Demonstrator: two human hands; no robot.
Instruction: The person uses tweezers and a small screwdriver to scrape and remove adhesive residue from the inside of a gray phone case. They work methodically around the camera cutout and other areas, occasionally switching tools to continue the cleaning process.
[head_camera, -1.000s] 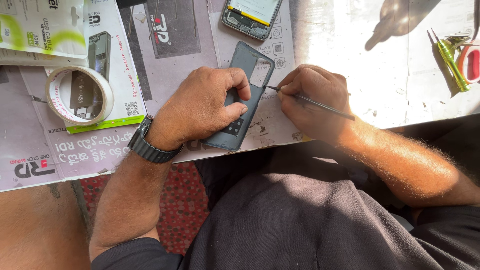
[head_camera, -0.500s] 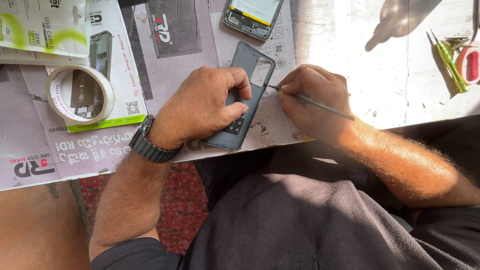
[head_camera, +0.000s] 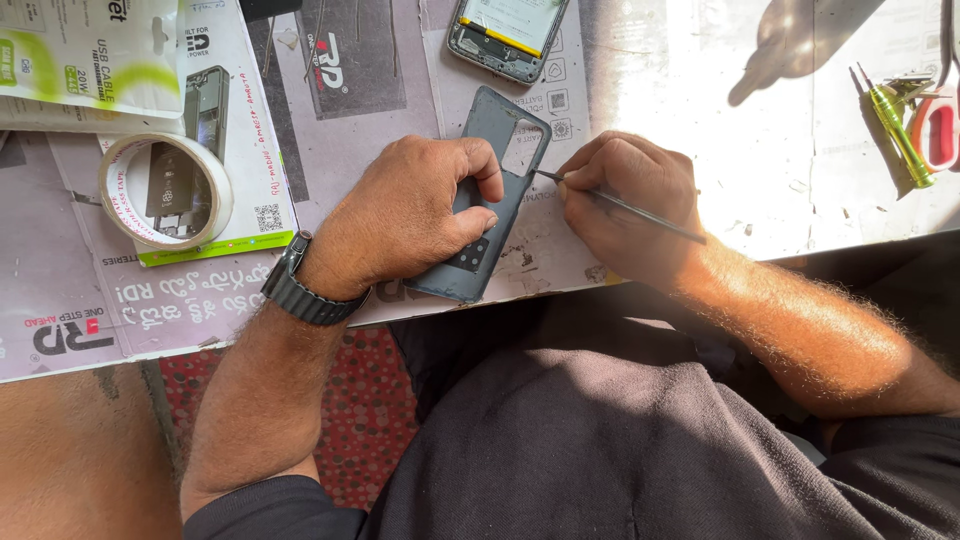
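Head view: two bare hands work on a dark grey phone back cover at the edge of a paper-covered table.

The phone back cover (head_camera: 487, 200) lies tilted on the table (head_camera: 640, 60), its lower end at the table's near edge. The left hand (head_camera: 405, 215), with a dark wristwatch (head_camera: 305, 290), lies over the cover's middle, fingers curled around it and gripping it. Just right of the cover, the right hand (head_camera: 625, 200) pinches a thin dark tool (head_camera: 625, 205) with closed fingers, its tip touching the cover's right edge beside the camera cutout. Above the cover lies an opened phone (head_camera: 505, 35). Left of the cover sits a roll of tape (head_camera: 165, 190). Far right of the cover lie a green screwdriver (head_camera: 897, 125) and red-handled scissors (head_camera: 940, 125).
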